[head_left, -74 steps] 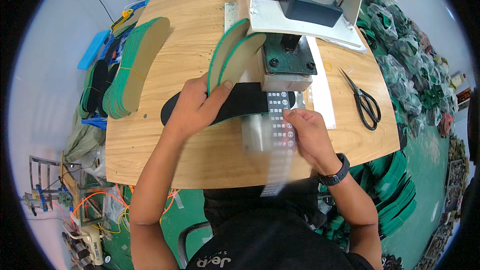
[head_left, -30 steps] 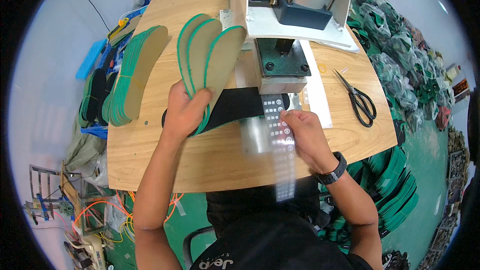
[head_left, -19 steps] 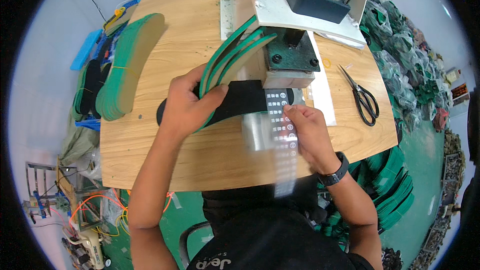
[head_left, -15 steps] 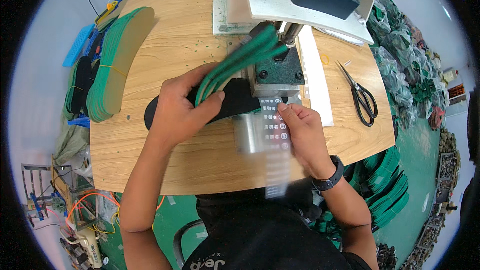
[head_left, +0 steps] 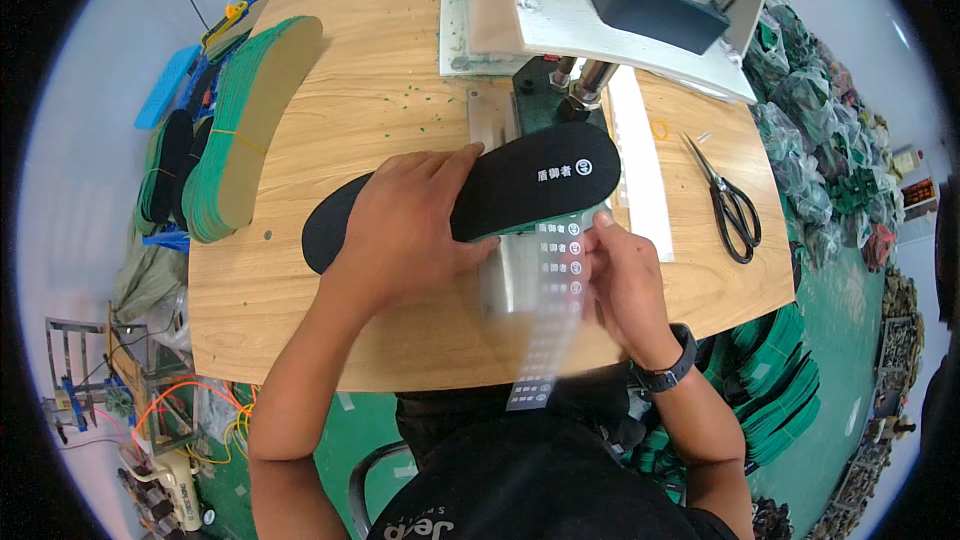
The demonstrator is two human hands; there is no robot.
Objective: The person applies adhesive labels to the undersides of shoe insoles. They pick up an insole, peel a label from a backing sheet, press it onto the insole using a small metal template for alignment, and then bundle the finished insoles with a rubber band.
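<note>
A black insole (head_left: 515,180) with a green edge lies across the front of the press head, its rounded end to the right bearing a white printed mark. My left hand (head_left: 395,225) grips the insole around its middle, fingers over the top and thumb at the near edge. Pinched by its right edge in my right hand (head_left: 625,270) is a clear film strip (head_left: 558,268) with rows of white prints; its lower end hangs past the table edge, blurred. The strip's upper end disappears beneath the insole. A shiny metal plate (head_left: 505,285) shows beside the strip.
The press frame (head_left: 625,25) rises at the back. Black-handled scissors (head_left: 735,210) lie on the right. Banded insole stacks (head_left: 240,140) stand at the left edge of the wooden table (head_left: 270,330). Bagged bundles (head_left: 800,130) and green insole piles (head_left: 765,370) are at right.
The bent bunch of green-edged insoles in my left hand has come down flat, and a printed black insole now covers the press front. My right hand moved slightly right and down with the strip.
</note>
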